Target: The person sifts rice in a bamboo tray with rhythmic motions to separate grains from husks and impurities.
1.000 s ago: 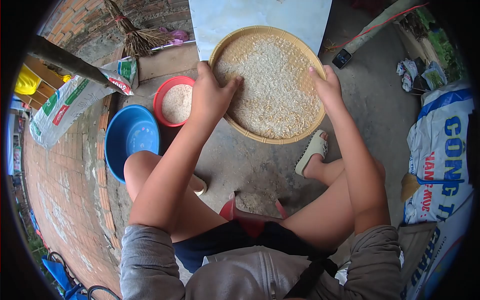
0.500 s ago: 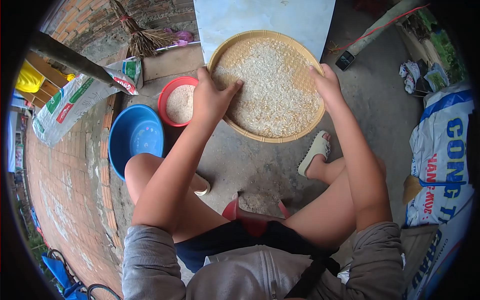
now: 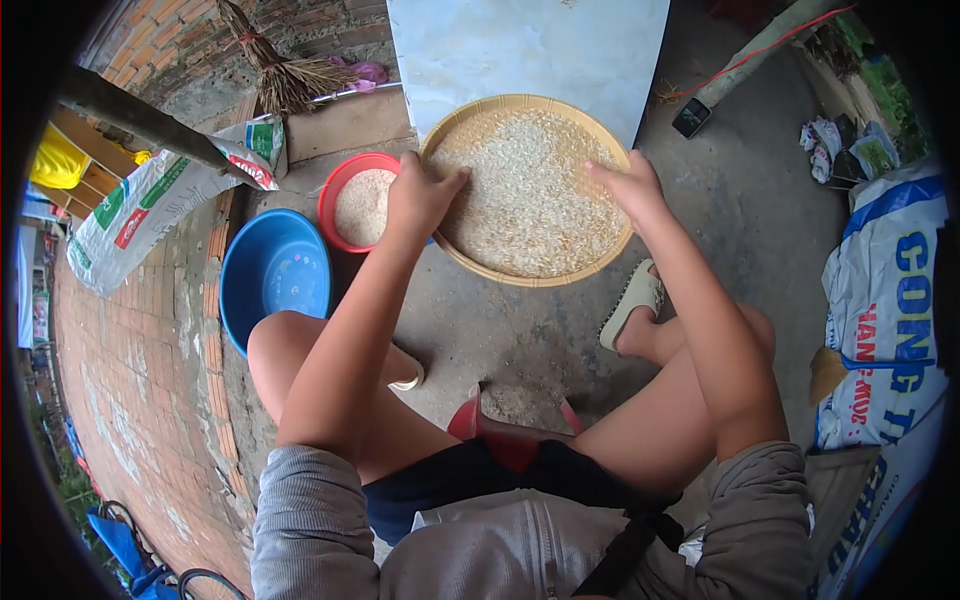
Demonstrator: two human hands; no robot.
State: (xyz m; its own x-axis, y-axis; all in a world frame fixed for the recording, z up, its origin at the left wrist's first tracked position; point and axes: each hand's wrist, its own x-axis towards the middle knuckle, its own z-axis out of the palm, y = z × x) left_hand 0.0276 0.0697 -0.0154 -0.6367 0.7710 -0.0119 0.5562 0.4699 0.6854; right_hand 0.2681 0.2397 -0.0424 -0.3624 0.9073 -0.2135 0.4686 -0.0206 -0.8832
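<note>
Between my hands is a round woven winnowing basket (image 3: 533, 279), held out over the floor in front of my knees. A layer of pale rice grains (image 3: 540, 190) mixed with yellowish husks covers most of its inside. My left hand (image 3: 420, 200) grips the left rim, its thumb over the edge and pointing inward. On the right rim, my right hand (image 3: 632, 190) is closed the same way, thumb inside. The fingers of both hands are hidden beneath the basket.
Left of the basket stand a red bowl (image 3: 327, 222) holding rice and a blue basin (image 3: 240, 300). A white board (image 3: 530, 50) lies beyond. A straw broom (image 3: 285, 80) is at upper left, printed sacks (image 3: 885, 320) at right, and a pole (image 3: 760, 60) at upper right.
The basket's far rim has come down and closer, and the basket looks slightly smaller. My right hand has shifted a little inward and down with it. The grains have spread toward the left.
</note>
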